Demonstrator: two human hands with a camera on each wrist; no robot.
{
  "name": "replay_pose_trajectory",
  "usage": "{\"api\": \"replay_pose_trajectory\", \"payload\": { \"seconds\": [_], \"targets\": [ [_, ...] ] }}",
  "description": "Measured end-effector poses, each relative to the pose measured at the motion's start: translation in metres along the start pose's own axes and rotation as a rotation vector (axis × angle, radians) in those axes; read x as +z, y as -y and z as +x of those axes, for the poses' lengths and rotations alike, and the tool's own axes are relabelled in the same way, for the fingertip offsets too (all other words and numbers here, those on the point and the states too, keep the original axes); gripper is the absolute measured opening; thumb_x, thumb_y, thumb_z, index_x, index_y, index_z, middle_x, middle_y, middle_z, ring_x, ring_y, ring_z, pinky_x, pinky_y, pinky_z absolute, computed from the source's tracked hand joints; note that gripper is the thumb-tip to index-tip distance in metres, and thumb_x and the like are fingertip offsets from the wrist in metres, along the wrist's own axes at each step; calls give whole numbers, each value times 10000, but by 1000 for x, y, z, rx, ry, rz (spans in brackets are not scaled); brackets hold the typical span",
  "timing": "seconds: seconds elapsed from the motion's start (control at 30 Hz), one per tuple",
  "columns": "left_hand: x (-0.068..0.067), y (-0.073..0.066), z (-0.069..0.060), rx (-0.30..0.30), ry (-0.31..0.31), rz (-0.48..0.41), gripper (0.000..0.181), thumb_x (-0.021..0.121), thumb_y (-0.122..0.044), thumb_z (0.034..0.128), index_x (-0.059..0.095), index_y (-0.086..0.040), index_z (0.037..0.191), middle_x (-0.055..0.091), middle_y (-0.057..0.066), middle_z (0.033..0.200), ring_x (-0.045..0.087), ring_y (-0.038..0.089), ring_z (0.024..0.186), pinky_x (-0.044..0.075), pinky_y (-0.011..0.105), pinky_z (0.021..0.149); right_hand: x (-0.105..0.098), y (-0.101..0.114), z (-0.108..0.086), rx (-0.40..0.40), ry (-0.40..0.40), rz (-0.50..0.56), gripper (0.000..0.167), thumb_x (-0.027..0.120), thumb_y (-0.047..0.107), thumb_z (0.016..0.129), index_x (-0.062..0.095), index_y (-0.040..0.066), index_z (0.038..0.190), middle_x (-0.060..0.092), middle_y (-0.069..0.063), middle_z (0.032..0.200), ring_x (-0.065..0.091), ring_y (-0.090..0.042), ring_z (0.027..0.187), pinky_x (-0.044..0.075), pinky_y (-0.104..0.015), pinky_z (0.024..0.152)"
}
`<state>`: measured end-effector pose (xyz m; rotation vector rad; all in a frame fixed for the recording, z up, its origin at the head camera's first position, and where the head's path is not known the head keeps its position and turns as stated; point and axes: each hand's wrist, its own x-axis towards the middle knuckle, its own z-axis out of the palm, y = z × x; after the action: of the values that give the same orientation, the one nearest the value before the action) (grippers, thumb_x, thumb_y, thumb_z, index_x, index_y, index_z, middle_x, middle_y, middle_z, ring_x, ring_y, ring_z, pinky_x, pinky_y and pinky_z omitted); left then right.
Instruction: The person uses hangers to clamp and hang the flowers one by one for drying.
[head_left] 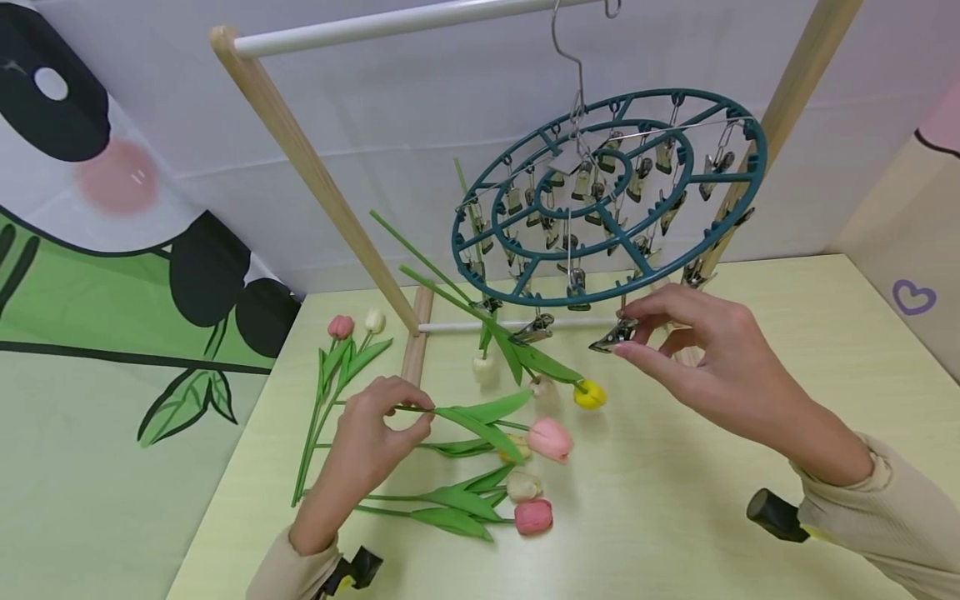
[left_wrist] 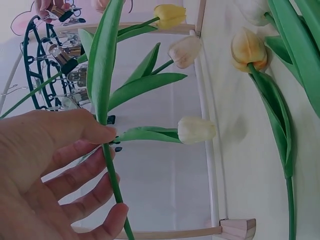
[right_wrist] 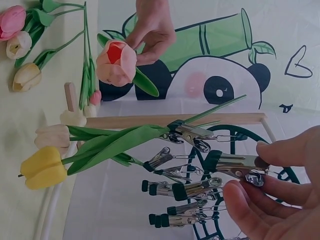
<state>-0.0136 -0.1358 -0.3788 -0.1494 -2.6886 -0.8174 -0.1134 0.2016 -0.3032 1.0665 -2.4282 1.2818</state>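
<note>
The left hand (head_left: 378,429) pinches the green stem of a pink tulip (head_left: 550,439) between thumb and fingers, its leaves (left_wrist: 104,60) rising above the grip in the left wrist view. At the lower rim of a round teal hanger (head_left: 609,296), the right hand (head_left: 712,367) pinches a metal clip (head_left: 617,334) with black tips; the same clip (right_wrist: 232,164) shows in the right wrist view. Left of it, a yellow tulip (head_left: 589,394) and pale tulips (right_wrist: 52,138) hang by their stems from other clips. The held tulip is apart from the clip.
A wooden frame (head_left: 322,179) with a white top bar (head_left: 390,27) carries the hanger by a metal hook. Several tulips lie on the pale table (head_left: 652,517), among them a red-pink one (head_left: 533,517) near the middle and a pair (head_left: 341,327) at the left.
</note>
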Motion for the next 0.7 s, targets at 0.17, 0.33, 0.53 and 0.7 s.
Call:
{"api": "replay_pose_trajectory", "payload": {
  "seconds": [0.17, 0.33, 0.53, 0.7],
  "targets": [
    [0, -7, -1, 25, -22, 2, 177, 748, -37, 737, 704, -190, 814, 652, -120, 824, 577, 81, 802, 509, 289, 658, 1, 1, 0, -8, 4, -5, 270, 757, 56, 786, 679, 100, 1041, 635, 64, 951, 560, -45, 776, 535, -175, 622],
    [0, -13, -1, 52, -57, 6, 193, 750, -30, 727, 701, -200, 804, 644, -137, 830, 563, 70, 807, 503, 292, 659, 2, 3, 0, -12, 5, -4, 275, 757, 63, 788, 678, 90, 1050, 635, 66, 942, 560, -46, 776, 535, -178, 618],
    [0, -21, -2, 125, -116, 6, 222, 737, -7, 717, 697, -213, 792, 631, -151, 838, 548, 61, 813, 501, 302, 656, 3, 3, 0, -21, -2, -3, 286, 759, 49, 782, 676, 77, 1054, 639, 59, 930, 556, -48, 771, 528, -164, 614],
    [-2, -30, -2, 178, -151, 4, 236, 731, 12, 713, 695, -206, 796, 627, -136, 851, 546, 64, 834, 504, 299, 672, 3, 2, 0, -21, -11, -21, 298, 763, 48, 776, 676, 74, 1061, 639, 54, 916, 551, -44, 767, 518, -151, 608]
  ]
}}
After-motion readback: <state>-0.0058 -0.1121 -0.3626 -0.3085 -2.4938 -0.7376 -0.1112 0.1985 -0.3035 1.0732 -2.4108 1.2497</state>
